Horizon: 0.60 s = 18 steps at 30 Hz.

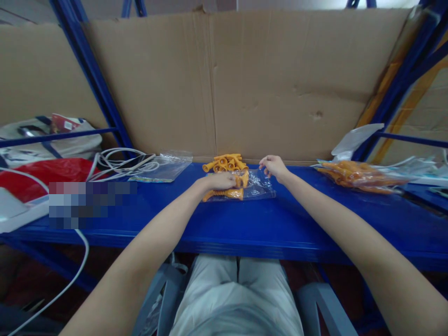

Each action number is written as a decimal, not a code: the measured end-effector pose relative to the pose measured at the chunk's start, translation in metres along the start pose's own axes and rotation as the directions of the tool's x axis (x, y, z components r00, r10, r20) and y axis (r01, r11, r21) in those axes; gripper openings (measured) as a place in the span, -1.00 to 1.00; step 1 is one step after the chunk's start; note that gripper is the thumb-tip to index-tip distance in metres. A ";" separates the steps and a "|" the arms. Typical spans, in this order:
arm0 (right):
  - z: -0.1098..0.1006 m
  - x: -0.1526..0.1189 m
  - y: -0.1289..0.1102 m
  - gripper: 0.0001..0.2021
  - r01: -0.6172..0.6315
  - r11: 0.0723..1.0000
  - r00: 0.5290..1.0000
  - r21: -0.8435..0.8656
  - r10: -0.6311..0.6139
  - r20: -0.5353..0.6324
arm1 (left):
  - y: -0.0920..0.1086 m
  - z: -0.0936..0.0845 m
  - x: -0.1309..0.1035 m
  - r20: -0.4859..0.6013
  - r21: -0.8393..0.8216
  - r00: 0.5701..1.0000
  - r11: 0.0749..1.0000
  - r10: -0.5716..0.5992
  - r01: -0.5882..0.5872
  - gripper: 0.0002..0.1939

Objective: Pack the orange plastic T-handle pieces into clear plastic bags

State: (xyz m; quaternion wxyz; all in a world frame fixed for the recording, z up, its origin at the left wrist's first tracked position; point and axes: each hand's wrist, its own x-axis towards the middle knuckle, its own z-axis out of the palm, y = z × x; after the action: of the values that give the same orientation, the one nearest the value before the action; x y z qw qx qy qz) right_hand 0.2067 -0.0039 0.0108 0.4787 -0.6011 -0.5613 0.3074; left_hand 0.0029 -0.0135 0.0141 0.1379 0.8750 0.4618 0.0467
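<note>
My left hand (224,180) is closed around an orange funnel-shaped piece (244,178), over a clear plastic bag (261,185) lying on the blue shelf. Another orange piece (229,193) rests just below that hand, at the bag's left part. Behind them, a pile of several orange pieces (227,162) sits near the cardboard. At the bag's upper right edge is my right hand (273,167), fingers curled with thumb and fingertips close together; what they hold, if anything, is too small to tell.
Filled bags of orange pieces (357,175) lie at the right. At the left are a flat clear bag (164,168), coiled white cables (122,161) and a red bag (63,170). Cardboard (262,88) stands behind the blue shelf (245,228), between blue posts.
</note>
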 end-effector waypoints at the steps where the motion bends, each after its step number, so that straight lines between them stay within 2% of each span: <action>1: 0.000 0.006 -0.001 -0.86 0.020 0.999 0.999 -0.042 -0.021 -0.026 | 0.001 0.000 0.000 -0.004 0.008 1.000 1.000 -0.003 0.003 -0.80; 4: 0.007 0.023 -0.006 -0.83 0.106 0.979 0.994 -0.177 -0.107 0.003 | 0.004 -0.001 -0.002 0.002 0.023 1.000 0.999 -0.028 0.028 -0.78; 8: 0.027 0.038 -0.012 -0.81 0.249 0.936 0.961 -0.247 -0.207 0.186 | 0.007 -0.001 -0.003 0.007 0.063 0.999 0.997 -0.034 0.034 -0.79; 11: 0.040 0.046 -0.014 -0.81 0.277 0.912 0.937 -0.303 -0.187 0.297 | 0.006 0.001 -0.001 -0.001 0.099 1.000 0.995 -0.019 0.019 -0.82; 13: 0.046 0.050 -0.015 -0.82 0.292 0.887 0.928 -0.358 -0.173 0.330 | 0.006 0.003 0.001 -0.009 0.119 1.000 0.993 -0.001 0.002 -0.82; 18: 0.047 0.055 -0.011 -0.76 0.325 0.816 0.913 -0.478 -0.137 0.385 | 0.006 0.006 0.002 -0.012 0.157 1.000 0.988 0.011 -0.009 -0.82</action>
State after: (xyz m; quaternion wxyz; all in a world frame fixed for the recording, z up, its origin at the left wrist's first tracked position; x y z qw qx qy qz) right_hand 0.1703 0.0596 0.0137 0.2253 -0.5754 -0.7664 0.1753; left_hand 0.0099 -0.0166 0.0099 0.0654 0.8850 0.4607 0.0163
